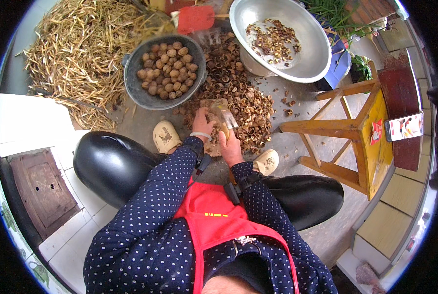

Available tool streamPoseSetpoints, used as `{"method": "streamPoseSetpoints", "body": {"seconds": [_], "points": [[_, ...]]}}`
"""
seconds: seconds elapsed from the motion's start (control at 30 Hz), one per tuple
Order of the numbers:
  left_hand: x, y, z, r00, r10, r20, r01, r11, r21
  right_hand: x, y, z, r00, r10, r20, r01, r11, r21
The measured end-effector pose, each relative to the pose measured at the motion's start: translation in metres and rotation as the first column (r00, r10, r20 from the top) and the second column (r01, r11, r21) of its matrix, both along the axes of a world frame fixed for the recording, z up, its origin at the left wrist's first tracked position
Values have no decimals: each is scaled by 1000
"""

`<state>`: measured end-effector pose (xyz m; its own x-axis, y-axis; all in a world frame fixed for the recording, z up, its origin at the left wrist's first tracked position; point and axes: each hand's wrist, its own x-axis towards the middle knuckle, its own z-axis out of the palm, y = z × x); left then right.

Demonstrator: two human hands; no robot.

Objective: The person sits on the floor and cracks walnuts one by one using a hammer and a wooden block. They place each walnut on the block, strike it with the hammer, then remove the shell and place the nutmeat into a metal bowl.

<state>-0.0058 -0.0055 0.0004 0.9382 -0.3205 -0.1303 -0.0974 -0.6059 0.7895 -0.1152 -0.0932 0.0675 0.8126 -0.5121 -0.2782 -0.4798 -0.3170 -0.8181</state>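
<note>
My right hand [230,148] is wrapped round the short wooden handle of a hammer [226,119], whose metal head points away from me. Close beside it on the left, my left hand [202,123] has its fingers curled together; whatever they pinch is too small or hidden to make out. Both hands are low between my knees, over a pale block [212,147] that they partly cover. Broken walnut shells [238,100] are heaped just beyond and to the right of them. Whole walnuts [167,68] fill much of a dark basin [130,81] ahead on the left.
A large metal basin [312,63] with walnut kernels [275,41] stands far right. Dry stalks [81,49] are piled far left, near a red dustpan [195,18]. A yellow wooden stool [371,142] at right bears a phone [405,126] near its edge. My clog-covered feet flank the shells.
</note>
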Motion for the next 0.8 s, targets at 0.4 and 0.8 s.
{"method": "streamPoseSetpoints", "body": {"seconds": [0.4, 0.8], "points": [[1, 2, 0, 999, -22, -47, 24, 999, 46, 5, 4, 10, 1000, -22, 17, 26, 970, -242], [3, 3, 2, 998, 6, -63, -3, 999, 46, 0, 5, 3, 997, -11, -76, -11, 961, -276]]}}
